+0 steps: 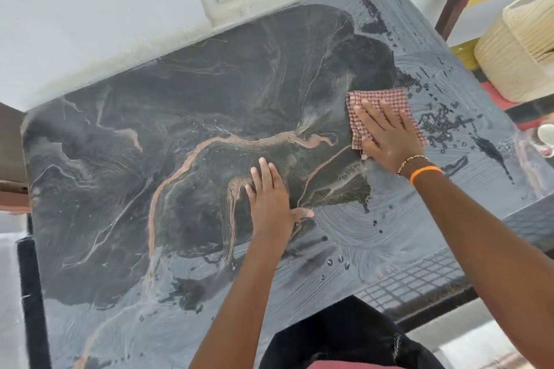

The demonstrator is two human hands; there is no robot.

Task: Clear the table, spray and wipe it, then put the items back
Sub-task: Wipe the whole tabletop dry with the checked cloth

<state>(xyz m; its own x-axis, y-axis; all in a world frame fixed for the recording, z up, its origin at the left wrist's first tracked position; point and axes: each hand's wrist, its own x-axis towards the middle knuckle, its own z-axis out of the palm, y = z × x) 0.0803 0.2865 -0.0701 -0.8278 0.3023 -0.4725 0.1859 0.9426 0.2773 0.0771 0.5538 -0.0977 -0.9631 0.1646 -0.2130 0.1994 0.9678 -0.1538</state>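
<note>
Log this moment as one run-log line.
phase: wiping | right hand: presses checked cloth | left hand: flat on table | surface: wet

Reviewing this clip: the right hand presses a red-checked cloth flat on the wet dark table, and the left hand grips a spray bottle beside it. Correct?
Not quite. The head view shows the left hand holding no spray bottle; it lies flat, fingers spread, on the wet dark table. No spray bottle is in view. The rest stands: the right hand presses the red-checked cloth flat on the table.
</note>
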